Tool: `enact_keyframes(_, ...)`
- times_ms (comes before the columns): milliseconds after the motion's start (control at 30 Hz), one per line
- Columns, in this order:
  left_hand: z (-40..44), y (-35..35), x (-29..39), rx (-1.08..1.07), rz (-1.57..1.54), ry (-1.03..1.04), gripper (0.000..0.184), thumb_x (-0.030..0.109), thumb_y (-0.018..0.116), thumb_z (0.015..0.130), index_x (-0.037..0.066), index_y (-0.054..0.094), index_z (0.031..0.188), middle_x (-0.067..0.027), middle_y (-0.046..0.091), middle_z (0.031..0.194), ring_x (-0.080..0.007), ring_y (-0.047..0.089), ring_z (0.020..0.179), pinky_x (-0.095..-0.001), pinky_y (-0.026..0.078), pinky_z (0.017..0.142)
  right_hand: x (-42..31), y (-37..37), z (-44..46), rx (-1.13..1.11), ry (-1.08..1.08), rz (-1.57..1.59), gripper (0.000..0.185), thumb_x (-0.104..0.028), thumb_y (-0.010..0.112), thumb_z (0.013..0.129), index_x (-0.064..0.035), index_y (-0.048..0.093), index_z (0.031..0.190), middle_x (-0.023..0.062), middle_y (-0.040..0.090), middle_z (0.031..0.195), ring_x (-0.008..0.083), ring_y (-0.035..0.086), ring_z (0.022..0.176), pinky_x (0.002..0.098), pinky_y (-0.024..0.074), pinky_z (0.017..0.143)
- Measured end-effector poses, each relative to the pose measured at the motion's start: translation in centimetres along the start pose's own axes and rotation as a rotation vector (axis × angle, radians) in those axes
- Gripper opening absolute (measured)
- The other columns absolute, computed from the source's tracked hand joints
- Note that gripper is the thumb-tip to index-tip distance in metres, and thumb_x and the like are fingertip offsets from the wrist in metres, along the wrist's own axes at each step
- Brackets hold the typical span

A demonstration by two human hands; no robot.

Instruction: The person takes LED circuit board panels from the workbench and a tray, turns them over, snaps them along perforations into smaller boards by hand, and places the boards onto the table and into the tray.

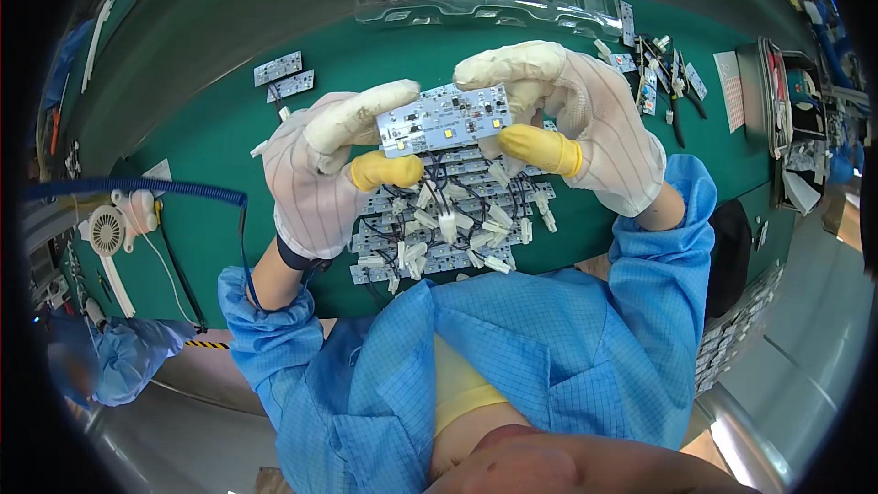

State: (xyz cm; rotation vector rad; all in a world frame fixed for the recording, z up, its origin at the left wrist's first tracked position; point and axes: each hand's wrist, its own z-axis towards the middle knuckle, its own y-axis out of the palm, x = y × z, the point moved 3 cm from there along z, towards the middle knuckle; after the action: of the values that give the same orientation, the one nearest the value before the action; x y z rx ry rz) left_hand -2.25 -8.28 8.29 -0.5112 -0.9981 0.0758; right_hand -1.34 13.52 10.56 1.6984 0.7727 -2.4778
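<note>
Between my two gloved hands I hold up a white LED circuit board (445, 122) with yellow LEDs along its lower edge. My left hand (340, 151), in a striped white glove with a yellow thumb cover, is closed on the board's left end. The right end is pinched by my right hand (572, 119), gloved the same way. Below the board lies a spread of similar LED boards (430, 261) with black wires and white connectors (447, 227). Some of these boards are hidden behind my hands.
Two loose boards (291, 84) lie at the back left. A clear plastic tray (494, 11) with boards stands at the back. At right are pliers (678, 105), more boards (649, 91) and a dark bin (777, 96). A small fan (107, 230) and coiled blue cord (137, 187) are left.
</note>
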Motion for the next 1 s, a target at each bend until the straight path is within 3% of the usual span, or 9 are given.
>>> enact_keyframes(133,0.4,-0.1,0.6,0.000,0.026,-0.034,0.047,0.026,0.076,0.066,0.006,0.067,0.108,-0.0055,0.066,0.084,-0.0172,0.064,0.072,-0.0264,0.047,0.064,-0.2,-0.2,0.4,-0.012,-0.115,-0.110,0.045,-0.028,0.069,0.081,-0.0009,0.058,0.114,0.0066,0.066,0.087,0.0107,0.063,0.067,0.0232,0.0495,0.066)
enact_keyframes(267,0.1,-0.3,0.4,0.025,0.076,-0.003,0.047,0.030,0.077,0.063,0.011,0.069,0.105,-0.0059,0.065,0.083,-0.0181,0.062,0.072,-0.0267,0.045,0.061,0.3,0.2,0.1,-0.041,0.206,0.105,0.052,-0.034,0.068,0.081,0.0004,0.055,0.118,0.0083,0.066,0.090,0.0103,0.062,0.068,0.0250,0.0484,0.068)
enact_keyframes(467,0.8,0.0,0.2,0.063,0.153,-0.018,0.047,0.030,0.075,0.064,0.011,0.069,0.106,-0.0044,0.063,0.079,-0.0176,0.058,0.065,-0.0262,0.044,0.061,-0.7,-0.3,0.2,-0.038,-0.028,0.044,0.050,-0.025,0.069,0.082,0.0023,0.052,0.121,0.0094,0.064,0.097,0.0111,0.063,0.071,0.0229,0.0491,0.066)
enact_keyframes(533,0.7,0.2,0.5,0.029,0.159,-0.016,0.046,0.027,0.075,0.065,0.009,0.068,0.107,-0.0051,0.064,0.080,-0.0160,0.057,0.065,-0.0255,0.044,0.061,-0.4,0.0,-0.2,-0.047,0.226,0.247,0.050,-0.026,0.068,0.083,0.0008,0.052,0.122,0.0104,0.064,0.102,0.0116,0.063,0.075,0.0236,0.0502,0.069)
enact_keyframes(700,0.3,0.2,0.2,0.084,0.019,0.002,0.049,0.025,0.075,0.066,0.004,0.066,0.109,-0.0079,0.065,0.085,-0.0142,0.059,0.067,-0.0244,0.045,0.062,0.2,0.2,0.0,-0.013,0.012,0.097,0.045,-0.026,0.067,0.085,-0.0016,0.053,0.120,0.0119,0.062,0.106,0.0101,0.060,0.075,0.0206,0.0506,0.061)
enact_keyframes(800,0.4,0.2,0.2,0.090,-0.050,-0.016,0.043,0.025,0.075,0.068,0.005,0.067,0.105,-0.0081,0.066,0.086,-0.0160,0.060,0.068,-0.0257,0.046,0.062,-0.1,0.1,0.0,0.042,0.039,0.227,0.041,-0.027,0.065,0.086,-0.0018,0.055,0.117,0.0092,0.064,0.091,0.0089,0.060,0.070,0.0210,0.0500,0.058)
enact_keyframes(900,0.3,-0.2,0.1,-0.058,0.130,-0.002,0.031,0.021,0.074,0.071,0.006,0.067,0.098,-0.0076,0.066,0.087,-0.0196,0.061,0.069,-0.0293,0.046,0.066,-0.8,-0.2,0.4,-0.132,0.500,0.276,0.035,-0.027,0.060,0.088,-0.0025,0.057,0.112,0.0051,0.063,0.069,0.0096,0.061,0.055,0.0201,0.0490,0.054)
enact_keyframes(933,0.2,-0.2,0.2,-0.192,0.324,0.023,0.025,0.018,0.073,0.073,0.008,0.067,0.095,-0.0073,0.066,0.088,-0.0218,0.060,0.069,-0.0315,0.046,0.069,-0.2,-0.2,0.4,-0.134,0.507,0.284,0.035,-0.027,0.060,0.088,-0.0025,0.057,0.112,0.0051,0.063,0.069,0.0096,0.061,0.055,0.0201,0.0490,0.054)
enact_keyframes(1000,-0.2,0.1,0.3,-0.316,0.040,-0.123,0.019,0.013,0.069,0.075,0.011,0.065,0.093,-0.0056,0.067,0.087,-0.0237,0.058,0.069,-0.0337,0.045,0.076,1.7,-0.4,0.3,-0.221,0.339,0.248,0.035,-0.031,0.060,0.088,-0.0024,0.058,0.109,0.0065,0.064,0.073,0.0097,0.060,0.056,0.0205,0.0490,0.053)
